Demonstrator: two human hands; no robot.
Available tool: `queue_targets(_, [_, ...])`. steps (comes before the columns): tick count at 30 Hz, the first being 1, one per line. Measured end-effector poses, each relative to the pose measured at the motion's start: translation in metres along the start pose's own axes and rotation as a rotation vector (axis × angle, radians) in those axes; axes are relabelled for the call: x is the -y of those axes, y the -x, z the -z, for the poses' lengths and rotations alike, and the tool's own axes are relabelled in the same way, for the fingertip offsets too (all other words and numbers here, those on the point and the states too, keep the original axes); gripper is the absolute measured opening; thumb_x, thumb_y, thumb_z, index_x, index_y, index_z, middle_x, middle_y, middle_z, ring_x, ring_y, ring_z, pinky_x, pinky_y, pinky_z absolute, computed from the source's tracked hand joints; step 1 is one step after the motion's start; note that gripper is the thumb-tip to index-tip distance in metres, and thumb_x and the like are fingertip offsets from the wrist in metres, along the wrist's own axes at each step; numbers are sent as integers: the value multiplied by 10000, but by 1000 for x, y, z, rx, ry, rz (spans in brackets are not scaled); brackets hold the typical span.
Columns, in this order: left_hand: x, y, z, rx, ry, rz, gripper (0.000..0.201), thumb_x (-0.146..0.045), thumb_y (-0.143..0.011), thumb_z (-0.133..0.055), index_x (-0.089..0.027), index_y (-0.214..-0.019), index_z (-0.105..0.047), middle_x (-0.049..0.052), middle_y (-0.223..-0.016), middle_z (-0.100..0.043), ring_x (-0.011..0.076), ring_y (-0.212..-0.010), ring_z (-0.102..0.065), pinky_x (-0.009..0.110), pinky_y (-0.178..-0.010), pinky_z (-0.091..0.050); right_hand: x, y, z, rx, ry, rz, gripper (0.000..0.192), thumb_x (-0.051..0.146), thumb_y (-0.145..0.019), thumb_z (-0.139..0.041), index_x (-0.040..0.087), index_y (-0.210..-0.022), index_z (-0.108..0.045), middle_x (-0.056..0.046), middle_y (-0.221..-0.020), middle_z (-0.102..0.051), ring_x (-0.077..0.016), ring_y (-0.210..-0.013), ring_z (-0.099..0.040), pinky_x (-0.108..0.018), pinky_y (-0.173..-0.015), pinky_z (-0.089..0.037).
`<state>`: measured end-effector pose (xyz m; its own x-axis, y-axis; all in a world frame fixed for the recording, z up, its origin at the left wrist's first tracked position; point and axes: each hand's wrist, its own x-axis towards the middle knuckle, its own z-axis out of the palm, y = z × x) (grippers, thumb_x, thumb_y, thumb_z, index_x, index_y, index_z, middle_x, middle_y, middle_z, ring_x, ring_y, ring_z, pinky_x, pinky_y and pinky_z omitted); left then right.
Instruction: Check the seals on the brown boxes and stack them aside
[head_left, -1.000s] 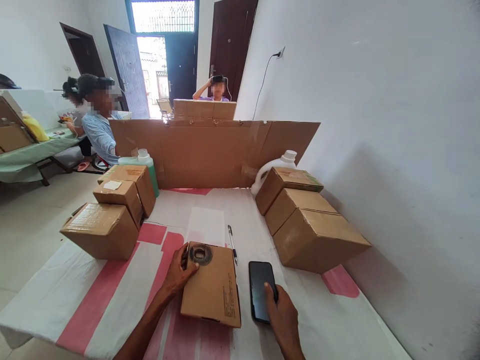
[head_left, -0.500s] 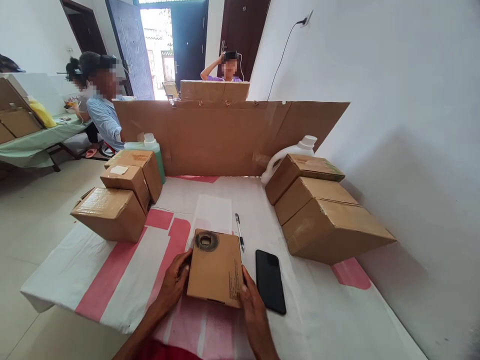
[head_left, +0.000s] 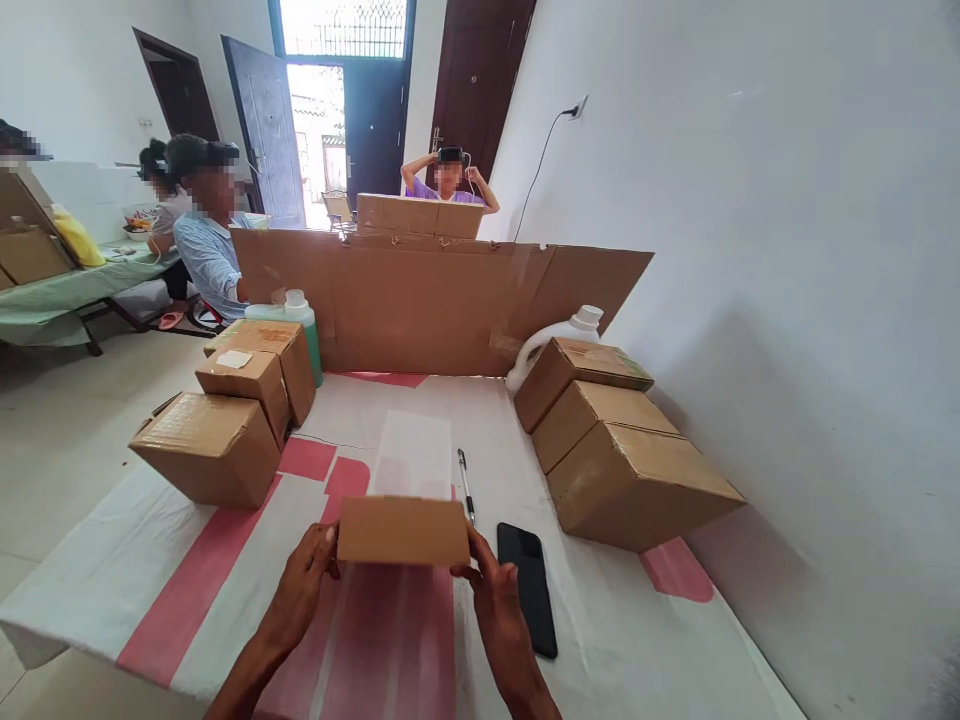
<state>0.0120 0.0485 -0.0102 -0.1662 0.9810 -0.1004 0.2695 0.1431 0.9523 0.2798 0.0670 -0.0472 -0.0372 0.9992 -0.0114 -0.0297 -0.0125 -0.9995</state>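
I have the small cardboard box (head_left: 403, 531) held between both hands at the near middle of the table (head_left: 150, 560), tipped so one long face is toward me. Its long axis runs from 9 to 3 o'clock. My left hand (head_left: 304, 590) closes on the 9 o'clock end, and my right hand (head_left: 495, 610) on the 3 o'clock end; neither is nearer, since both are touching it. The black phone (head_left: 529, 600) lies just beside my right hand at 3 o'clock. The pen (head_left: 465, 485) and white sheet (head_left: 414, 455) lie at 12 o'clock beyond the box.
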Motion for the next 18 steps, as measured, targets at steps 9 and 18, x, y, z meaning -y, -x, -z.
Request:
queue_targets(9, [38, -7, -43, -74, 116, -103, 701, -622, -991, -428, -250, -1574, -308, 147, -1598, -394, 315, -1486, -379, 538, -1225, -324, -12, -35, -49, -38, 124, -86, 878, 754, -865, -539, 242, -1563, -393, -120, -1584, -457, -340, -1433, -456, -497, -1193, -358])
queue_targets(18, [-26, 16, -161, 666, -14, -486, 874, -512, -988, -537, -349, -1640, 20, 87, -1717, -92, 332, -1589, -94, 593, -1273, -177, 10, 19, 104, -769, 193, 111, 665, 725, -925, -402, 224, -1350, -502, -129, -1318, -609, -302, -1230, -567, -473, -1052, -455])
